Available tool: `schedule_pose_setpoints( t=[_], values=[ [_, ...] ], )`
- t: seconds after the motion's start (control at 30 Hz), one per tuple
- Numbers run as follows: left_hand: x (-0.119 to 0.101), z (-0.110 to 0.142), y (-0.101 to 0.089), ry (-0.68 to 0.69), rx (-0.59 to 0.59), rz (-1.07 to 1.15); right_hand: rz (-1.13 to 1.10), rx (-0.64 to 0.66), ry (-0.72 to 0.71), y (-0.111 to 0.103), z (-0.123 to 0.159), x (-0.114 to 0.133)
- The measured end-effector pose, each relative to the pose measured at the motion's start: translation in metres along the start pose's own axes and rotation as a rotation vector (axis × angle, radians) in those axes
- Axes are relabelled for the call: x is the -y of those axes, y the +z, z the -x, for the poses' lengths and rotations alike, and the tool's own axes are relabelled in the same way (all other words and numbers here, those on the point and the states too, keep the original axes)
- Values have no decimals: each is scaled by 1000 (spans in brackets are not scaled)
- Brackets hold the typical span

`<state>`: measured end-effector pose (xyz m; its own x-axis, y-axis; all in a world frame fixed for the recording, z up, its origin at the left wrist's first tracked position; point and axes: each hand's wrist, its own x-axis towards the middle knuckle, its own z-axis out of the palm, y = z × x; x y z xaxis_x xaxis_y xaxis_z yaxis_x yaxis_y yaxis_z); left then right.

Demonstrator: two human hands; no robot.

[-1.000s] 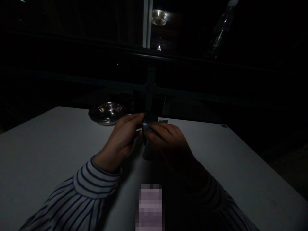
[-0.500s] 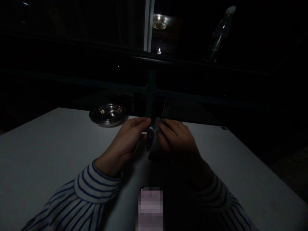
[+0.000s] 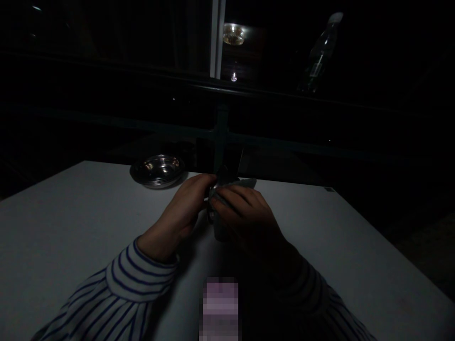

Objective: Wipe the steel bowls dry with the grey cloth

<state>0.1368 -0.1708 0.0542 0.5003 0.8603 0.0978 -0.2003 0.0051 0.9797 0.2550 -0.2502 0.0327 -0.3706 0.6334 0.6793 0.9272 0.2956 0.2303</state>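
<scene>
Head camera view: a dark, shiny object point(image 3: 211, 216) is held on edge between two bare hands above the middle of a white table point(image 3: 88, 218), near its far edge. By the left hand point(image 3: 179, 208), the object is gripped at its left side, the thumb and fingers closed on it. By the right hand point(image 3: 249, 210), a grey cloth point(image 3: 222, 231) is clasped and pressed against the object, with one corner spread out above the knuckles and a fold hanging below. The hands are kept close together, parted only by the object and cloth; its full shape cannot be told, as much of it is covered and dimly lit. Both wrists are ringed by striped sleeves point(image 3: 142, 274). To the left, near the table's far edge, nested metal bowls point(image 3: 156, 174) are stacked. Beyond the table, a clear bottle point(image 3: 322, 54) with a white cap is seen at upper right, and a glowing lamp point(image 3: 233, 35) is framed beside a pale upright bar point(image 3: 216, 40).
</scene>
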Motion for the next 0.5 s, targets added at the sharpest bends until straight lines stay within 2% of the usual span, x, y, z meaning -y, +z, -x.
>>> schedule_pose_setpoints(
  t=[0.3,0.5],
  values=[
    [2,-1,-1,-34,-40,42,-35,-15,-65,0,-1,-1],
    [2,0,-1,-44,19,48,-49,12,-95,-2,0,-3]
  ],
)
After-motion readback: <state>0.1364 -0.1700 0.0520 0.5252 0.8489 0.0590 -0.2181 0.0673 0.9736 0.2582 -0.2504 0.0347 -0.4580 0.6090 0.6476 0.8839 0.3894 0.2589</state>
